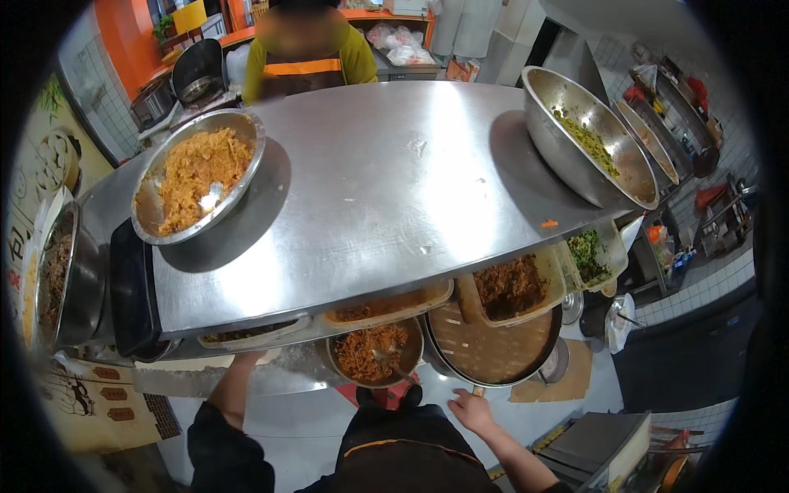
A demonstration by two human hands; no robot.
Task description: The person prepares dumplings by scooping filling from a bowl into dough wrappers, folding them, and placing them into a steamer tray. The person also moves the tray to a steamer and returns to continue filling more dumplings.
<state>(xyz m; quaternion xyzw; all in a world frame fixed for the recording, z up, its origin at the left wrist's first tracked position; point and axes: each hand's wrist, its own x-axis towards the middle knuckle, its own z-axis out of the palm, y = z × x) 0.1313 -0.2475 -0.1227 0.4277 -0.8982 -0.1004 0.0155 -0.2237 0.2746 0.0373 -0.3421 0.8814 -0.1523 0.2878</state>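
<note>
My left hand (253, 356) reaches beneath the raised steel shelf; its fingers are hidden, so what it holds does not show. Before it is a floury work surface (277, 370), with a shallow tub of dark filling (249, 336) above the wrist. My right hand (473, 411) is curled around a short wooden handle (479, 391) at the near rim of a wide round pan (493, 345). Whether that handle belongs to the pan cannot be told. Left of the pan stands a bowl of reddish-brown shredded filling (370, 351) with a metal spoon (394, 363) in it.
Overhead, the steel shelf (370, 185) carries a bowl of orange filling (203, 179) and a tilted bowl of green filling (585, 135). Plastic tubs (558, 289) line its near edge. Across it sits another person (308, 61). Behind my right arm stands a grey cabinet (592, 444).
</note>
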